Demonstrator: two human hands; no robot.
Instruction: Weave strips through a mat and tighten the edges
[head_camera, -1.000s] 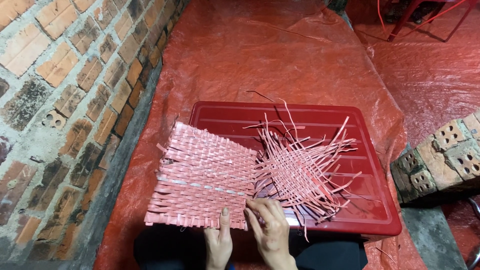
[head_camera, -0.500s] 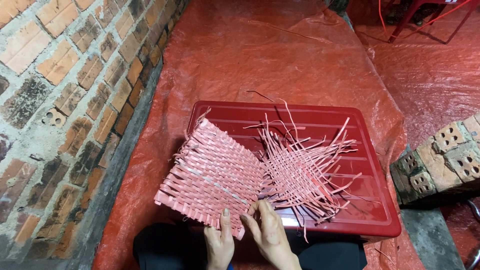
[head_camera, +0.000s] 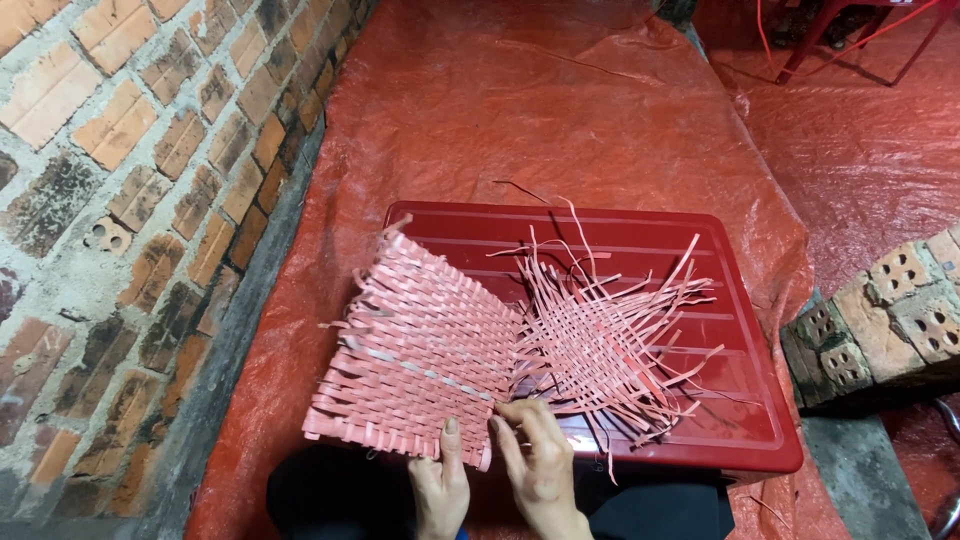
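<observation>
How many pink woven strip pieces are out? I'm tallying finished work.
2: a dense pink woven mat on the red plastic lid's left, and a loose pink weave right. None visibly hidden.

The bare left hand (head_camera: 441, 486) and bare right hand (head_camera: 539, 468) carry no gloves, rings or watch. Their fingernails are short and unpainted. No sleeves reach the wrists. Black trousers (head_camera: 335, 497) cover the lap at the frame's bottom edge.

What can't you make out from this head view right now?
- Underside of the pink woven mat: faces away from the head camera.
- Wrists of the left hand and right hand: cut off by the bottom edge.
- Red lid centre: hidden under the loose weave.
</observation>
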